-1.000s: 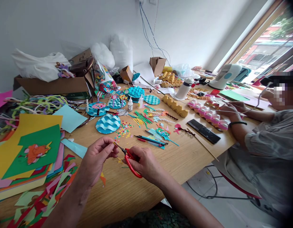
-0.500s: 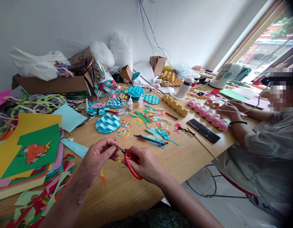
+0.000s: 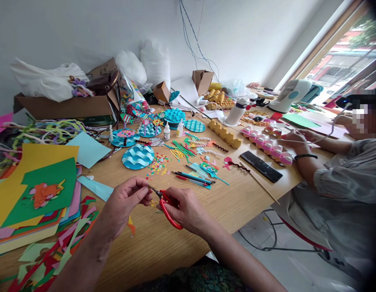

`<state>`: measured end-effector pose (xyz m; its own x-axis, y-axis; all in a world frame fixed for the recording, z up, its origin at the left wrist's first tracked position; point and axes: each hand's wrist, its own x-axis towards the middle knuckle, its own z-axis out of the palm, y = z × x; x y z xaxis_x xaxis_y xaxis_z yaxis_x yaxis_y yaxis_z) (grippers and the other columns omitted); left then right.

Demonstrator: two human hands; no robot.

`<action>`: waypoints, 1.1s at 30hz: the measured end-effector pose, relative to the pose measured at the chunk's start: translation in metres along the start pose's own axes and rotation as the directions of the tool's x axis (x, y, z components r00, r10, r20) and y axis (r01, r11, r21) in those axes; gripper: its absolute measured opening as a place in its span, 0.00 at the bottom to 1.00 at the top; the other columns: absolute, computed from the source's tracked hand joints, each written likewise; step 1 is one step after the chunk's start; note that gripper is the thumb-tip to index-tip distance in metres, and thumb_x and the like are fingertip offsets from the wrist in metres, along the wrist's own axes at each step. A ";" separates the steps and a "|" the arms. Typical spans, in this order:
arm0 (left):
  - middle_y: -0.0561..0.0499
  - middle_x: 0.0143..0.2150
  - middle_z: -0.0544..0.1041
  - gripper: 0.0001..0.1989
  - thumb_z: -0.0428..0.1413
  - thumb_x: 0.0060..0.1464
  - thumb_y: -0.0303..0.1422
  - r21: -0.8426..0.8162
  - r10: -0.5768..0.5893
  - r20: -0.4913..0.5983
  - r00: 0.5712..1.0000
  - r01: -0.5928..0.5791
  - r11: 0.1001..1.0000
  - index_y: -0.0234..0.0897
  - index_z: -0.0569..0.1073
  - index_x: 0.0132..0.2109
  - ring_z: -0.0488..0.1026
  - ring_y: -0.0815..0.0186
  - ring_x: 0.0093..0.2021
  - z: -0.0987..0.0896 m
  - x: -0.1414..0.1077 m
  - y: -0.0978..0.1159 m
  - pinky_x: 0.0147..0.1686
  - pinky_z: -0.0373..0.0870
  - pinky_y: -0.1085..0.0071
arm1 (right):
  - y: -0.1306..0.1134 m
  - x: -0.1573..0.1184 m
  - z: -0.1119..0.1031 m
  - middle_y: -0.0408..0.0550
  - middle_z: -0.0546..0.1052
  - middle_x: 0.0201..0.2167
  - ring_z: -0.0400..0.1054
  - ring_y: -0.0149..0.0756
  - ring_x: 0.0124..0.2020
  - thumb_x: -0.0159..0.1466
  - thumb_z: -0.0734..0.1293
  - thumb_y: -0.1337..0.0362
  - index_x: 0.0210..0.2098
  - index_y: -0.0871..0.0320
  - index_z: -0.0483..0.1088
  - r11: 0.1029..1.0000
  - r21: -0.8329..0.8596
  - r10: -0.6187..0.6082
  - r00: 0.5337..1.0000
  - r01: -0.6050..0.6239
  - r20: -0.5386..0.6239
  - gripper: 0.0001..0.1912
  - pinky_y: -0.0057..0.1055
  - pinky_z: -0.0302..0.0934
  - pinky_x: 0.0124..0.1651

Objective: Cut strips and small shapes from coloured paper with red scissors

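Observation:
My right hand is closed around the red handles of a pair of scissors. The dark blades point up and left, their tips touching or close to the fingertips of my left hand. That left hand is pinched shut; whatever sits between its thumb and finger is too small or hidden to name. Under the hands, small yellow paper scraps lie on the wooden table. An orange scrap rests beside my left wrist.
Coloured paper sheets and paper strips cover the left side. Beyond my hands are a blue wavy disc, pencils, glue bottles and a black phone. At the right, another person's hands work near pink egg-carton pieces.
My hands and the scissors hold nearly the same position. The view has shifted very slightly, and the other person's head and hands have moved a little.

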<state>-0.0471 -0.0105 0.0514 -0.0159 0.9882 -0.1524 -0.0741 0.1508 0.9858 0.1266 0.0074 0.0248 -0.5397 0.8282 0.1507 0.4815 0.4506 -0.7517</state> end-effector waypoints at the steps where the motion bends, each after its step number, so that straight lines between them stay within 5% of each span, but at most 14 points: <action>1: 0.54 0.23 0.73 0.04 0.58 0.44 0.32 -0.005 -0.001 -0.001 1.000 0.001 1.000 0.35 0.72 0.29 0.69 0.70 0.26 0.000 0.000 0.000 0.27 0.66 0.75 | 0.000 0.000 0.000 0.38 0.61 0.18 0.50 0.23 0.19 0.59 0.63 0.59 0.22 0.59 0.59 1.000 0.001 0.000 1.000 0.000 0.000 0.13 0.23 0.42 0.23; 22: 0.54 0.23 0.75 0.06 0.60 0.44 0.33 -0.095 -0.046 -0.033 0.998 0.043 0.995 0.36 0.72 0.28 0.70 0.71 0.25 -0.005 -0.002 -0.003 0.26 0.66 0.75 | -0.001 -0.002 -0.001 0.37 0.58 0.16 0.49 0.23 0.18 0.58 0.64 0.60 0.20 0.59 0.59 1.000 -0.010 0.016 1.000 -0.016 -0.003 0.14 0.23 0.42 0.22; 29: 0.54 0.22 0.74 0.07 0.60 0.41 0.34 0.004 -0.034 -0.080 0.996 0.034 0.999 0.36 0.71 0.27 0.69 0.70 0.23 -0.008 -0.001 -0.003 0.25 0.66 0.75 | -0.001 -0.001 -0.006 0.37 0.61 0.19 0.52 0.24 0.21 0.57 0.64 0.55 0.25 0.59 0.62 0.902 0.401 0.101 0.982 -0.158 0.160 0.14 0.22 0.48 0.23; 33: 0.55 0.18 0.71 0.07 0.60 0.41 0.34 0.071 -0.022 -0.023 1.000 0.023 0.997 0.36 0.70 0.25 0.66 0.70 0.21 -0.004 -0.001 -0.002 0.21 0.62 0.76 | -0.005 0.012 -0.004 0.39 0.65 0.23 0.55 0.25 0.23 0.49 0.71 0.55 0.29 0.59 0.62 0.770 0.616 0.173 0.984 -0.164 0.046 0.17 0.23 0.52 0.26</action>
<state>-0.0505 -0.0117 0.0494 -0.0369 0.9838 -0.1754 -0.0031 0.1754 0.9845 0.1207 0.0169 0.0331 -0.4795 0.8775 -0.0109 0.0341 0.0062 -0.9994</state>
